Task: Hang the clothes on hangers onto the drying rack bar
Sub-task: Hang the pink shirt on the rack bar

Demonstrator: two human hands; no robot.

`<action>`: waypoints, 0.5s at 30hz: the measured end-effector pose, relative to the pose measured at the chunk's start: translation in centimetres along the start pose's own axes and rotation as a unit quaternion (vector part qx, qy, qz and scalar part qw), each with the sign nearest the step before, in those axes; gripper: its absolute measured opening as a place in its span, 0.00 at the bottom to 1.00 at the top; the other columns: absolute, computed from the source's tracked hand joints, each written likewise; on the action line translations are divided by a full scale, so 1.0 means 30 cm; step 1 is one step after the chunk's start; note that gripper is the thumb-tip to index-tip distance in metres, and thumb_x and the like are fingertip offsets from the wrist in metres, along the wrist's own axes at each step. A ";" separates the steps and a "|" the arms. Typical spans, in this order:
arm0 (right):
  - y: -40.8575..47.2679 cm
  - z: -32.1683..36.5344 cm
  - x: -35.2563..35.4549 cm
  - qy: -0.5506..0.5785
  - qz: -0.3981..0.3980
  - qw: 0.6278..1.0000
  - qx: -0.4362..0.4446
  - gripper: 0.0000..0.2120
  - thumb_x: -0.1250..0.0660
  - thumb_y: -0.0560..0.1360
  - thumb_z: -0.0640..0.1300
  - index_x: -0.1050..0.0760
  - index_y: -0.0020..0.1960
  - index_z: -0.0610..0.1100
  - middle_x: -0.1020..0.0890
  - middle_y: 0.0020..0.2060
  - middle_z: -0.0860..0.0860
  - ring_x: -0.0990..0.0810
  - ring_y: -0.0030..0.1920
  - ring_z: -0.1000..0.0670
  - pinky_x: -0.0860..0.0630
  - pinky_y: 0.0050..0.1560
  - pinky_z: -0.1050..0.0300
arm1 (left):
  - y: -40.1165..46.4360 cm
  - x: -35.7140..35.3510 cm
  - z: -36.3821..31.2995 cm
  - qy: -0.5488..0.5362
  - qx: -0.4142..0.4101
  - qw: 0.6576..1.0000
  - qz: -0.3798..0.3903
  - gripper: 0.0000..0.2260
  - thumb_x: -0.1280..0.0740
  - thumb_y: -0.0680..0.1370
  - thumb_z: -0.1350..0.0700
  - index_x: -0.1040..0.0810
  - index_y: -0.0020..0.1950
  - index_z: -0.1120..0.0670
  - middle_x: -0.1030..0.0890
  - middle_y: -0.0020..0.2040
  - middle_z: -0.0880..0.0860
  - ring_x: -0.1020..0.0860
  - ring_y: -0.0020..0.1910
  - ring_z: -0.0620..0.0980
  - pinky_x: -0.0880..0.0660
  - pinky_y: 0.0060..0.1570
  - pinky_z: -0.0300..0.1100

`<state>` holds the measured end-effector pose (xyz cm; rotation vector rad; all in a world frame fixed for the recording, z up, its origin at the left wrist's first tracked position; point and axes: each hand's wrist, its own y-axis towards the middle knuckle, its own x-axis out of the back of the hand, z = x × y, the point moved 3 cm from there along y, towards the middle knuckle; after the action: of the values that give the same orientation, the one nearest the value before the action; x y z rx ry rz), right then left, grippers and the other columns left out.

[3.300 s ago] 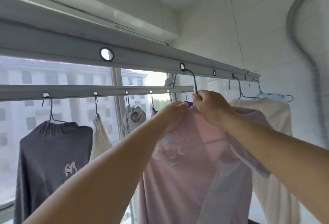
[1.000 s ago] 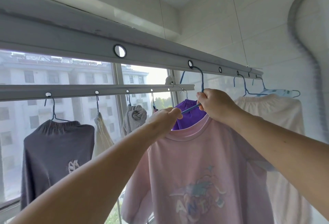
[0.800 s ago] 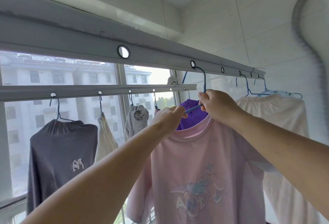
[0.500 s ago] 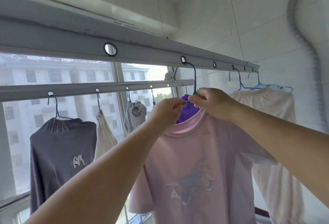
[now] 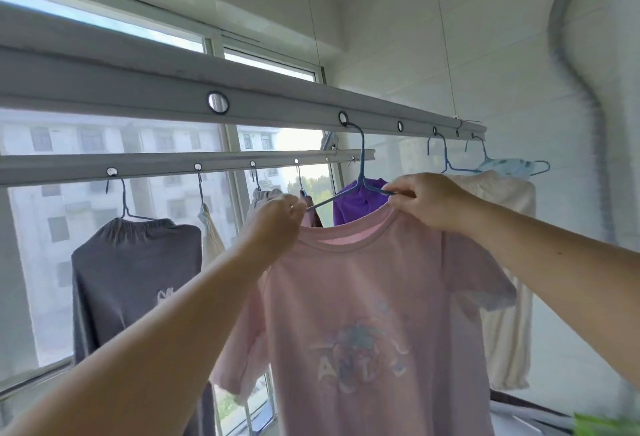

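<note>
Clearly soft and light, the pink shirt hangs limp, so both hands, left and right, pinch its shoulders at the thin hanger.

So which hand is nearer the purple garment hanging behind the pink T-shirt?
Right. The right hand grips the blue hanger just beside the purple garment; the left hand holds the hanger's other end, farther left.

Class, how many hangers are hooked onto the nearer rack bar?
3: the blue hanger at the pink T-shirt, a second hanger carrying the cream garment, and a pale hanger at the bar's far end. None looks hidden.
</note>
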<state>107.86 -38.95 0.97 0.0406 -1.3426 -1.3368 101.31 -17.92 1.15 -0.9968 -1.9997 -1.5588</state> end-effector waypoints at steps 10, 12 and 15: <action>-0.013 0.029 -0.021 -0.020 -0.085 0.996 -0.009 0.13 0.42 0.78 0.39 0.20 0.55 0.42 0.17 0.52 0.47 0.27 0.48 0.52 0.41 0.39 0.66 | -0.123 0.097 0.105 -0.076 0.018 0.995 -0.066 0.09 0.38 0.76 0.60 0.17 0.46 0.57 0.18 0.43 0.55 0.23 0.46 0.52 0.28 0.45 0.39; -0.018 0.027 -0.015 -0.024 -0.081 0.996 -0.011 0.13 0.42 0.78 0.39 0.20 0.55 0.43 0.17 0.52 0.47 0.26 0.48 0.51 0.40 0.40 0.65 | -0.126 0.103 0.095 -0.075 0.020 0.995 -0.068 0.09 0.37 0.76 0.59 0.17 0.50 0.56 0.17 0.48 0.53 0.23 0.49 0.50 0.30 0.48 0.38; -0.014 0.022 -0.011 -0.015 -0.068 0.998 0.001 0.12 0.40 0.78 0.40 0.20 0.55 0.42 0.17 0.52 0.46 0.28 0.46 0.52 0.38 0.36 0.66 | -0.118 0.109 0.086 -0.068 0.025 0.995 -0.074 0.09 0.37 0.76 0.59 0.17 0.50 0.54 0.17 0.48 0.52 0.22 0.51 0.50 0.29 0.51 0.39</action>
<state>107.23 -38.45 0.69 0.1148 -1.3866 -1.4555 96.77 -14.96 0.36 -0.9769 -2.2409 -1.5436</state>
